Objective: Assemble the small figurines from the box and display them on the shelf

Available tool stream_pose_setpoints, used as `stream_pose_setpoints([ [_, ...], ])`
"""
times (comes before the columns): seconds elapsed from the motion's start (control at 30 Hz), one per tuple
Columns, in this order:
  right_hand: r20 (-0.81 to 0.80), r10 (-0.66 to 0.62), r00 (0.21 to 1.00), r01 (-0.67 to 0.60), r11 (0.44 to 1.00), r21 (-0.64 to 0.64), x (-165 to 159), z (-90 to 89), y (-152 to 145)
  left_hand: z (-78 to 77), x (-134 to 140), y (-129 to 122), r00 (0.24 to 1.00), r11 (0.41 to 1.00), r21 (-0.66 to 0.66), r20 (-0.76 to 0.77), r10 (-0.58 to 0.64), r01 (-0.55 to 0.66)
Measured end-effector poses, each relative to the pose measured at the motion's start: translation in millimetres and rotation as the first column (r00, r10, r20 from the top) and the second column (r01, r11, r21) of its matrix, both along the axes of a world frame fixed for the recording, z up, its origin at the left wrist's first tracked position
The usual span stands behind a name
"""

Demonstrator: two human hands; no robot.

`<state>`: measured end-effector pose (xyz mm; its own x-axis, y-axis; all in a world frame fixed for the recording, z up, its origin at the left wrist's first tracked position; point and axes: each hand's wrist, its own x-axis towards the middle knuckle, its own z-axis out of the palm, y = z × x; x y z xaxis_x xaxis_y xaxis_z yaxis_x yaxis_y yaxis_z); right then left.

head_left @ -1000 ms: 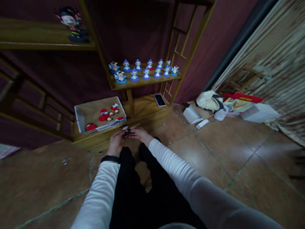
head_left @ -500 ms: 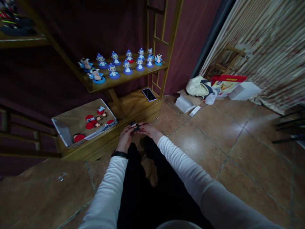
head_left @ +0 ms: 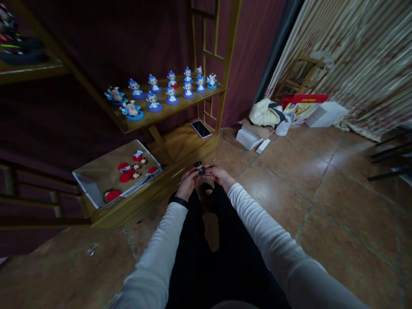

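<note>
Between my two hands is a small dark figurine (head_left: pixel 200 168) with a black top and base, held in front of the shelf's lower edge. My left hand (head_left: pixel 187 183) grips it from the left with closed fingers. From the right, the fingers of my right hand (head_left: pixel 219 173) pinch its other side. To the left stands an open cardboard box (head_left: pixel 99 170) with several figurines on red bases (head_left: pixel 127 175), most of them lying on their sides. On the shelf above, several blue-haired figurines (head_left: pixel 172 95) stand upright in rows, with pig-like figurines (head_left: pixel 132 110) at the ends.
A phone (head_left: pixel 201 128) lies on the lower wooden shelf (head_left: pixel 180 143). On the tiled floor to the right are white boxes (head_left: pixel 249 137), a cream cloth bag (head_left: pixel 265 113) and a red carton (head_left: pixel 305 107). Dark chair legs (head_left: pixel 388 171) stand at the far right.
In the picture, my hands and the dark figurine have shifted right relative to the shelf. The view has moved slightly. Both hands keep hold of the figurine.
</note>
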<state>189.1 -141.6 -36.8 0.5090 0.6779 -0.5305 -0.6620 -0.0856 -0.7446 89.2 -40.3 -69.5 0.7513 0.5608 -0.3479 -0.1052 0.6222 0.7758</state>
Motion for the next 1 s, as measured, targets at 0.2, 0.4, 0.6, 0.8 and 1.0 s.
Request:
stream_pose_setpoints([
  [0.2, -0.004, -0.036, 0.999, 0.036, 0.999, 0.032, -8.4, 4.7, 3.8, 2.0, 0.2, 6.9, 0.999, 0.999, -0.012, 0.020, -0.039, 0.039],
  [0.4, -0.001, -0.101, 0.995, 0.101, 0.994, 0.037, -12.0, 4.3, 1.1, 7.2, 2.8, 7.3, 0.994, 0.994, 0.001, 0.035, -0.108, 0.108],
  [0.6, -0.016, -0.192, 0.981, 0.193, 0.981, 0.022, -13.7, 4.7, -1.6, 11.9, 5.7, 6.1, 0.986, 0.985, 0.057, 0.028, -0.164, 0.163],
  [0.8, -0.010, -0.224, 0.975, 0.224, 0.974, 0.027, -13.2, 5.8, -6.4, 14.3, 8.7, 5.2, 0.978, 0.976, 0.070, 0.008, -0.209, 0.208],
  [1.0, 0.008, -0.255, 0.967, 0.255, 0.967, 0.015, -9.2, 5.6, -14.3, 12.6, 16.2, -1.4, 0.967, 0.964, 0.087, 0.020, -0.254, 0.252],
])
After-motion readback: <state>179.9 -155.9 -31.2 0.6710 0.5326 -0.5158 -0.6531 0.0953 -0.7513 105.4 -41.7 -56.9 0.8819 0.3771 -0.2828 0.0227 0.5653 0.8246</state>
